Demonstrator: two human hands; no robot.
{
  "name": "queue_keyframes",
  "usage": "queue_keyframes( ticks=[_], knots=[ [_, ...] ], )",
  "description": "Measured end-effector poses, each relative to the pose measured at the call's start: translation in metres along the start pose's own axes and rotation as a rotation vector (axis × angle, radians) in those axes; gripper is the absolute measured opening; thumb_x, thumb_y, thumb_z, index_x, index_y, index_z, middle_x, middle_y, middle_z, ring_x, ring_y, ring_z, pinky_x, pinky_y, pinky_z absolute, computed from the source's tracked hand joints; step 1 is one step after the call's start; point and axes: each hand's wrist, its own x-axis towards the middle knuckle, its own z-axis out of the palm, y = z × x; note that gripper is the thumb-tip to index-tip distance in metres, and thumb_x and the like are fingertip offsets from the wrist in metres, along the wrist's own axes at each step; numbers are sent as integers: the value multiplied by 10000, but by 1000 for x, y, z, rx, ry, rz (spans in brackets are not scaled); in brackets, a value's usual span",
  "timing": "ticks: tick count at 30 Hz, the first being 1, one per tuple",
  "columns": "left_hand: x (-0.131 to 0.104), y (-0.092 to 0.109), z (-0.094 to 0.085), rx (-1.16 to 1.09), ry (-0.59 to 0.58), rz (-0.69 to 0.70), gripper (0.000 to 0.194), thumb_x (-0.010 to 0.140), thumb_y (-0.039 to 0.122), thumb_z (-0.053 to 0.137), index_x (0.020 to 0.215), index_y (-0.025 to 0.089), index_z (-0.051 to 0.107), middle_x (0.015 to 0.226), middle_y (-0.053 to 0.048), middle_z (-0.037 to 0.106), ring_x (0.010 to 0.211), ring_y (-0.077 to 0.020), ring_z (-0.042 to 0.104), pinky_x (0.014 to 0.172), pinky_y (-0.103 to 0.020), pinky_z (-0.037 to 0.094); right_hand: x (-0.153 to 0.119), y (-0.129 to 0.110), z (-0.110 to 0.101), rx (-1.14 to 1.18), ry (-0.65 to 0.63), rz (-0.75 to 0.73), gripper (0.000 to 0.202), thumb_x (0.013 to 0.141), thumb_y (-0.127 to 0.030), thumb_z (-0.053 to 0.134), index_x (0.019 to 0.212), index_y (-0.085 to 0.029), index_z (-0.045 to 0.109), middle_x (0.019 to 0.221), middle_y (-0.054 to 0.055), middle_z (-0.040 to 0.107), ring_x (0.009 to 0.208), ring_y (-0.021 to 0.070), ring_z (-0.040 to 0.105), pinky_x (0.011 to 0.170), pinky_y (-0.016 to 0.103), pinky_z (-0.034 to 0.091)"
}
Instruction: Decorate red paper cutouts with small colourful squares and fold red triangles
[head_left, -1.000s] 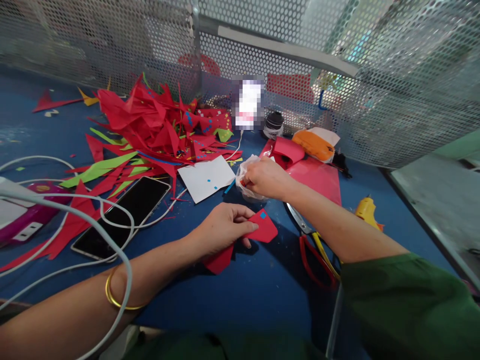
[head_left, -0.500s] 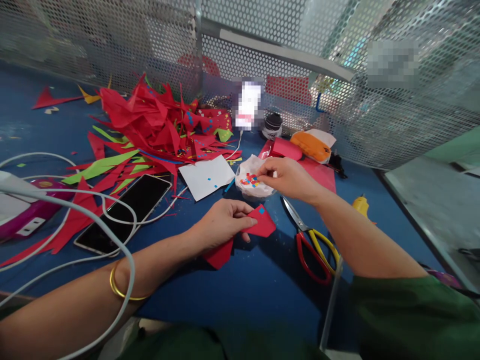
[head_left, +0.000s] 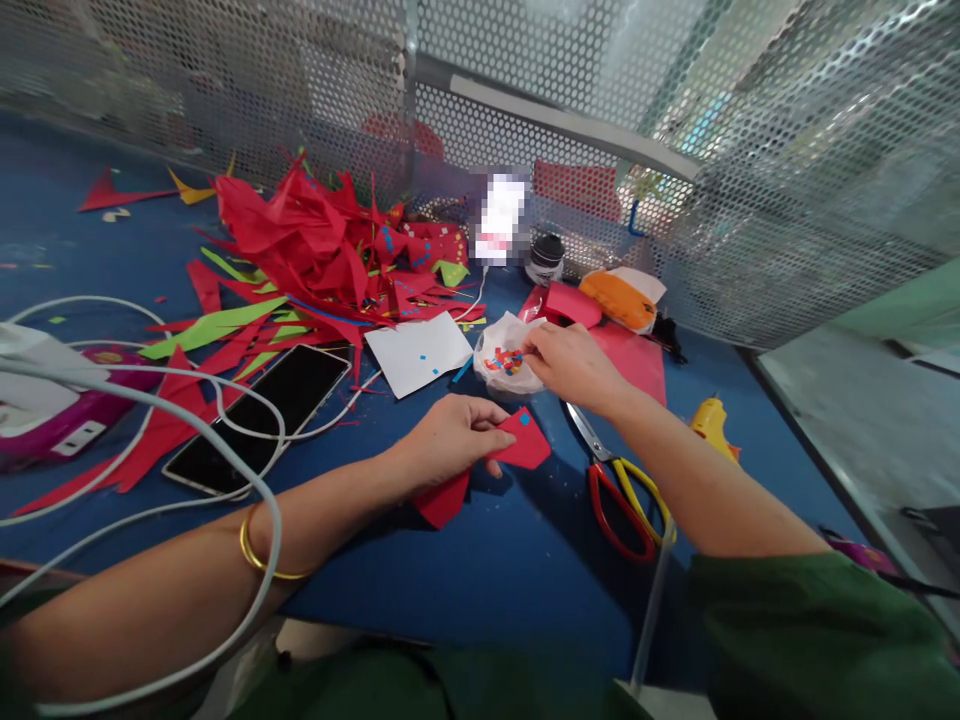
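Observation:
My left hand (head_left: pixel 457 437) is closed on a folded piece of red paper (head_left: pixel 528 446), pinching it between thumb and fingers. A small blue square sticks to the paper near its upper tip. Over the right rim of a white-lined bowl (head_left: pixel 491 380), my right hand (head_left: pixel 564 362) has its fingers pinched together at the edge of the bowl's contents. Small red, blue and orange paper bits (head_left: pixel 504 360) lie inside. Whether a bit is between the right fingertips is too small to tell. Scissors (head_left: pixel 600 450) with red and yellow handles lie below my right forearm.
White paper (head_left: pixel 420 352) with blue bits lies left of the bowl. A dark phone (head_left: pixel 262 415) rests under looping white cables (head_left: pixel 274 500). Red paper pieces (head_left: pixel 300 240) heap behind. A yellow glue gun (head_left: pixel 712 425) lies right; a lit phone (head_left: pixel 501 220) stands at the mesh screen.
The view has shifted slightly. My right hand has shifted a little at the bowl's right side, fingers still pinched. My left hand keeps its hold on the red paper.

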Motion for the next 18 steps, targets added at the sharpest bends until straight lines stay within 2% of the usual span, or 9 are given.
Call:
queue_keyframes(
  ticks=[5,10,15,18],
  knots=[
    [2,-2,1,-13,-17,-5,97,814,168,640,875,132,705,668,13,683,531,-87,627,598,-225,421,6,1,2,-15,-53,-34,166,901,-163,502,912,-164,668,904,66,739,806,197,639,802,340,320],
    [1,-2,1,-10,-17,-16,96,825,149,632,879,129,707,655,21,679,523,-78,623,581,-208,418,14,1,3,19,-130,-97,180,863,-151,540,882,-199,714,920,34,770,832,189,659,768,314,328],
    [1,-2,1,-20,-14,-30,110,824,152,629,888,129,714,672,11,691,523,-85,628,577,-209,427,16,2,3,-52,-82,-70,228,881,-148,508,905,-181,732,933,63,772,842,207,659,784,339,323],
    [1,-3,2,-28,-13,-33,104,822,161,633,880,133,716,674,14,691,517,-86,623,565,-206,427,14,4,-1,-38,-143,-107,210,870,-176,552,909,-209,756,966,43,777,869,206,662,793,350,316]
  ],
)
